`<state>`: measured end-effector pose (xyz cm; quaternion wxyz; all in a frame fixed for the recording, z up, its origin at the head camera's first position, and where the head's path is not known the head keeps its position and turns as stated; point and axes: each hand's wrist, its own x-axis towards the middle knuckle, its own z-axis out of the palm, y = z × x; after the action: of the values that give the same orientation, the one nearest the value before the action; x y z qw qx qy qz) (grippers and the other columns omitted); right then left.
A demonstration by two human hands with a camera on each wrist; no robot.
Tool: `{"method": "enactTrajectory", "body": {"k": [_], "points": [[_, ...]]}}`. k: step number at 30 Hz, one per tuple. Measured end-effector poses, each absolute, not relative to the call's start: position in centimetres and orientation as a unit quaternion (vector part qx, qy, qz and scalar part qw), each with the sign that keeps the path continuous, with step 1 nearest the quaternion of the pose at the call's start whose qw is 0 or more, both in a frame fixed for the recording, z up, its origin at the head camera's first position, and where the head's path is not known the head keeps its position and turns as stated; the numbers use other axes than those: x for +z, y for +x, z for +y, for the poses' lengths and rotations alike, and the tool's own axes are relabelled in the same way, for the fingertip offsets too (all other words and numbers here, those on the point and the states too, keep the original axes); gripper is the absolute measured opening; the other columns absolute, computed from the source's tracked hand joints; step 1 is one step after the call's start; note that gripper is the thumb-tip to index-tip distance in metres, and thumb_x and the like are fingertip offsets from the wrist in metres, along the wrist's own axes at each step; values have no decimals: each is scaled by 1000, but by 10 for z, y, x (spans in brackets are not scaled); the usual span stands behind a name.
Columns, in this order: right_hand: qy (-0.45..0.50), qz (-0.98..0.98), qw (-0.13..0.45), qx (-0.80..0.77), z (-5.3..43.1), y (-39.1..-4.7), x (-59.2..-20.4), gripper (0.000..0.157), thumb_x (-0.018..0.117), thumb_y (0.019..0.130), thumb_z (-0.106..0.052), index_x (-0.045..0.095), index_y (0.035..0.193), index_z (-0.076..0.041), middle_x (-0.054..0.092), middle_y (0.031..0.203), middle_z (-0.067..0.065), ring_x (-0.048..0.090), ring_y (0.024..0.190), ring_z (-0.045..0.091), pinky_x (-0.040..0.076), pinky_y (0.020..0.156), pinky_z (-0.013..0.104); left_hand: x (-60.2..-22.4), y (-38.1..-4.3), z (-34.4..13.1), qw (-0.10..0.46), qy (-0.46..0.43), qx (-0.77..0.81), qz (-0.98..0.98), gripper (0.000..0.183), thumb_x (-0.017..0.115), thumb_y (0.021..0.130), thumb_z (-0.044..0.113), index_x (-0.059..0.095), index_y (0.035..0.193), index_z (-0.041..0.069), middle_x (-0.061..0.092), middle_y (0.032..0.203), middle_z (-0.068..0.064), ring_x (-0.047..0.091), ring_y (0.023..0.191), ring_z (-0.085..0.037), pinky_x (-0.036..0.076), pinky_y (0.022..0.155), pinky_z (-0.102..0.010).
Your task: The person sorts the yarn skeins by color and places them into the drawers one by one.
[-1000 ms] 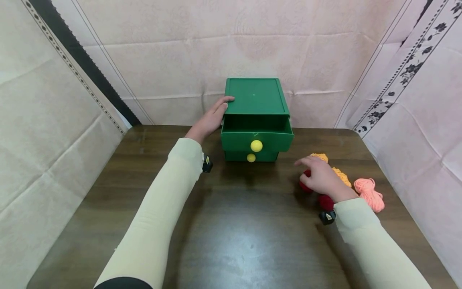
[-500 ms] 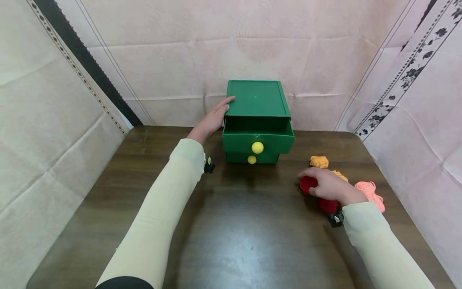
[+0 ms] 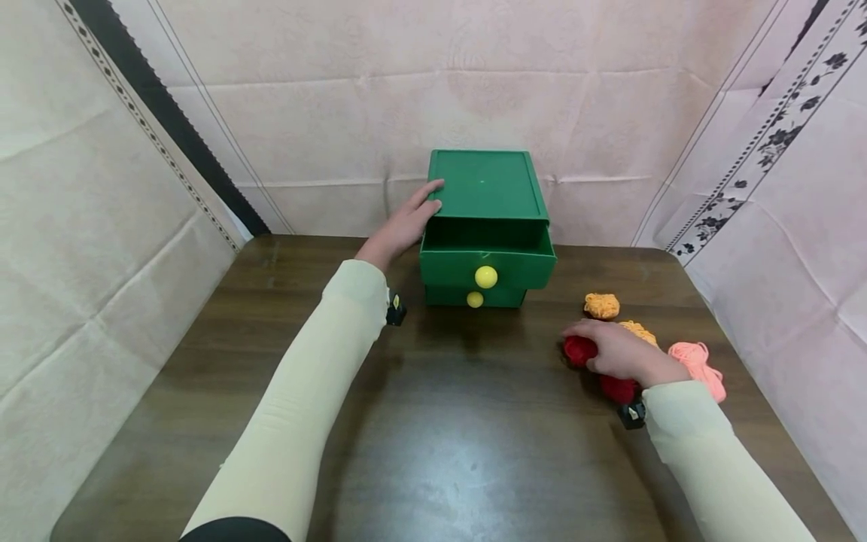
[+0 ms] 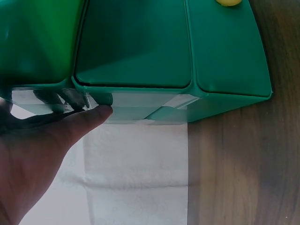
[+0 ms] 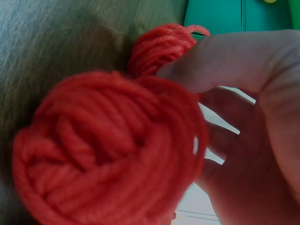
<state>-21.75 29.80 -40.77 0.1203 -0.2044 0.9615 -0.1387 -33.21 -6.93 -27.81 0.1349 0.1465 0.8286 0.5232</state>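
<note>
A green two-drawer box (image 3: 482,184) stands at the back of the table, its upper drawer (image 3: 484,265) pulled out. My left hand (image 3: 400,228) rests on the box's left upper edge; in the left wrist view the thumb (image 4: 91,117) lies along the box. At the right, my right hand (image 3: 622,351) holds a red yarn ball (image 3: 579,351) on the table between thumb and fingers. Under the wrist lies a second red yarn ball (image 3: 618,388), large in the right wrist view. There the thumb (image 5: 206,65) meets the farther ball (image 5: 161,49); the fingertips are hidden.
Beyond the right hand lie two orange yarn bundles, one in full sight (image 3: 601,306), the other partly covered (image 3: 638,331). A pink yarn skein (image 3: 698,367) sits to the right of the wrist. Pale cloth (image 3: 352,113) hangs behind the brown table (image 3: 433,421).
My right hand has drawn down and slightly right, with its fingers now about the red yarn ball, uncovering the orange bundle behind. The left hand stays at the box, its thumb slightly higher.
</note>
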Motion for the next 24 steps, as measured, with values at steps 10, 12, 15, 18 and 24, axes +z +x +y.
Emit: {"method": "enactTrajectory", "body": {"k": [10, 12, 15, 18, 24], "points": [[-203, 967, 82, -128, 294, -215, -409, 50, 67, 75, -1, 55, 122, -11, 59, 118, 9, 55, 102, 28, 45, 87, 51, -278, -332, -70, 135, 148, 517, 832, 45, 29, 98, 40, 17, 142, 42, 11, 152, 12, 16, 139, -17, 25, 109, -45], [-208, 968, 70, -124, 293, -216, -408, 47, 68, 75, -3, 56, 120, -10, 60, 115, 10, 56, 100, 27, 45, 87, 50, -278, -332, -70, 139, 148, 518, 831, 45, 28, 98, 42, 16, 141, 43, 10, 152, 12, 16, 139, -17, 26, 108, -46], [-211, 968, 59, -119, 292, -216, -408, 45, 70, 76, -6, 56, 119, -9, 60, 112, 11, 56, 97, 26, 46, 86, 50, -279, -333, -72, 142, 151, 518, 830, 44, 25, 98, 44, 15, 141, 44, 10, 152, 13, 16, 140, -17, 25, 109, -46], [-209, 969, 60, -118, 291, -216, -410, 46, 70, 76, -7, 56, 119, -9, 60, 113, 12, 56, 97, 26, 46, 86, 50, -279, -333, -73, 145, 156, 521, 826, 43, 22, 99, 44, 15, 141, 44, 10, 152, 14, 13, 140, -15, 21, 110, -46], [-205, 970, 59, -113, 291, -217, -412, 47, 71, 75, -8, 55, 120, -9, 59, 115, 13, 56, 98, 27, 45, 87, 50, -278, -333, -75, 148, 158, 523, 825, 43, 22, 99, 43, 16, 142, 43, 9, 152, 14, 13, 140, -15, 23, 110, -45]]}}
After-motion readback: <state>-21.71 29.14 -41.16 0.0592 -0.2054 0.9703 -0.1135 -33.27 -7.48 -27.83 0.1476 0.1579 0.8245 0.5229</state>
